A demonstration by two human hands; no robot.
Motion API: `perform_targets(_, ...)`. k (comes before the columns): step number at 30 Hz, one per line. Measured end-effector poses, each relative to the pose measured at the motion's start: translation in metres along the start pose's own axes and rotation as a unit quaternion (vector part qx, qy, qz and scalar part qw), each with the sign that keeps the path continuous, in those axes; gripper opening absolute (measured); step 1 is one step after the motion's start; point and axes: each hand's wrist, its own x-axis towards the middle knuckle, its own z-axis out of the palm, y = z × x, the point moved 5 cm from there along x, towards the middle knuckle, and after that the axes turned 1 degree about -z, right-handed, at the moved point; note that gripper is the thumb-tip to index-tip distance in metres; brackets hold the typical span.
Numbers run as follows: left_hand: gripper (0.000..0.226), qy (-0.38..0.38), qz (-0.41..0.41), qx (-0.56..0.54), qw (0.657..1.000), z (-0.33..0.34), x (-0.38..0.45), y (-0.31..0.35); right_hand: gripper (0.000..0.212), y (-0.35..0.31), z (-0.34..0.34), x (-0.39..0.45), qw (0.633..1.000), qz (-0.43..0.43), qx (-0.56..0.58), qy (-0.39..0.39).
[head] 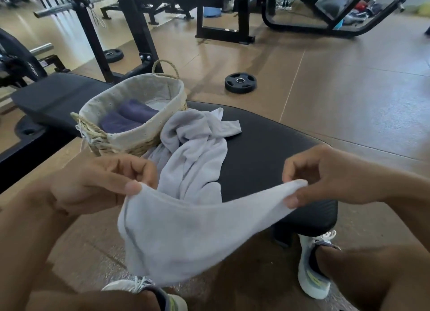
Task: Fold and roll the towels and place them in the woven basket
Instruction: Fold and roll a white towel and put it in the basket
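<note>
You're pinching the pale towel (186,229) by its top corners, left hand (97,182) and right hand (325,178) each in a tight grip, off the surface's (267,152) near edge. Woven basket (132,115) is sitting at its far-left corner, holding two purple rolls (128,117).
</note>
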Motion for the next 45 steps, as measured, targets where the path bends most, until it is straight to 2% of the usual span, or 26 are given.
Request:
perform_targets(2, 0.038, 0.085, -0.002, 0.014, 0.996, -0.001, -0.002, -0.003, 0.017, -0.015, 0.010, -0.006, 0.989, -0.057, 0.104, -0.091)
perform_targets(4, 0.048, 0.191, 0.009, 0.011, 0.982, -0.012, -0.003, -0.008, 0.016, -0.020, 0.011, -0.009, 0.978, -0.075, 0.163, -0.109)
perform_targets(6, 0.054, 0.283, 0.029, 0.060, 0.957, -0.025, -0.003, -0.012, 0.016, -0.017, 0.003, -0.004, 0.985, -0.054, 0.160, -0.030)
perform_targets(8, 0.058, 0.333, 0.044, 0.113, 0.935, -0.033, -0.001, -0.013, 0.016, 0.003, -0.015, 0.000, 0.989, -0.010, 0.036, 0.140)
perform_targets(9, 0.058, 0.327, 0.042, 0.116, 0.937, -0.032, -0.001, -0.013, 0.015, 0.014, -0.024, 0.001, 0.973, 0.024, -0.060, 0.221)
perform_targets(10, 0.055, 0.295, 0.030, 0.104, 0.949, -0.028, 0.001, -0.013, 0.012, 0.021, -0.028, 0.002, 0.954, 0.055, -0.132, 0.264)
perform_targets(11, 0.049, 0.238, 0.010, 0.087, 0.967, -0.021, 0.003, -0.014, 0.010, 0.025, -0.029, 0.002, 0.948, 0.071, -0.154, 0.268)
perform_targets(13, 0.031, 0.121, -0.033, 0.098, 0.987, -0.001, 0.005, -0.014, 0.007, 0.025, -0.018, 0.002, 0.965, 0.072, -0.143, 0.206)
perform_targets(15, 0.029, 0.096, -0.032, 0.140, 0.985, 0.005, 0.011, -0.013, 0.012, 0.016, -0.006, 0.000, 0.971, 0.056, -0.174, 0.155)
perform_targets(17, 0.038, 0.156, -0.015, 0.161, 0.974, -0.001, 0.020, -0.011, 0.013, 0.014, -0.008, -0.003, 0.967, 0.040, -0.174, 0.184)
perform_targets(21, 0.046, 0.298, 0.044, 0.167, 0.939, -0.020, 0.028, -0.011, 0.005, 0.021, -0.031, -0.008, 0.941, 0.048, -0.123, 0.311)
perform_targets(23, 0.044, 0.316, 0.066, 0.135, 0.937, -0.024, 0.032, -0.012, 0.009, 0.023, -0.036, -0.010, 0.938, 0.057, -0.090, 0.331)
perform_targets(27, 0.033, 0.276, 0.025, 0.102, 0.955, -0.020, 0.042, -0.011, 0.013, 0.026, -0.041, -0.016, 0.939, 0.086, -0.052, 0.329)
perform_targets(29, 0.012, 0.296, 0.016, 0.114, 0.948, -0.020, 0.044, -0.009, 0.016, 0.029, -0.044, -0.019, 0.940, 0.107, -0.042, 0.321)
perform_targets(30, 0.009, 0.322, 0.018, 0.132, 0.937, -0.021, 0.044, -0.008, 0.015, 0.031, -0.042, -0.019, 0.944, 0.119, -0.037, 0.307)
perform_targets(32, 0.023, 0.358, 0.034, 0.145, 0.922, -0.023, 0.048, -0.010, 0.013, 0.036, -0.039, -0.018, 0.948, 0.140, -0.035, 0.284)
perform_targets(37, 0.019, 0.458, 0.063, 0.096, 0.881, -0.013, 0.060, -0.013, 0.013, 0.038, -0.042, -0.022, 0.933, 0.145, -0.021, 0.328)
perform_targets(41, 0.056, 0.486, 0.061, 0.086, 0.868, -0.005, 0.066, -0.012, 0.028, 0.017, -0.025, -0.016, 0.939, 0.099, -0.061, 0.323)
perform_targets(42, 0.058, 0.488, 0.069, 0.086, 0.866, -0.002, 0.068, -0.011, 0.030, 0.010, -0.018, -0.014, 0.946, 0.083, -0.066, 0.308)
perform_targets(45, 0.040, 0.491, 0.086, 0.091, 0.862, 0.006, 0.074, -0.008, 0.027, -0.006, 0.003, -0.008, 0.970, 0.033, -0.071, 0.232)
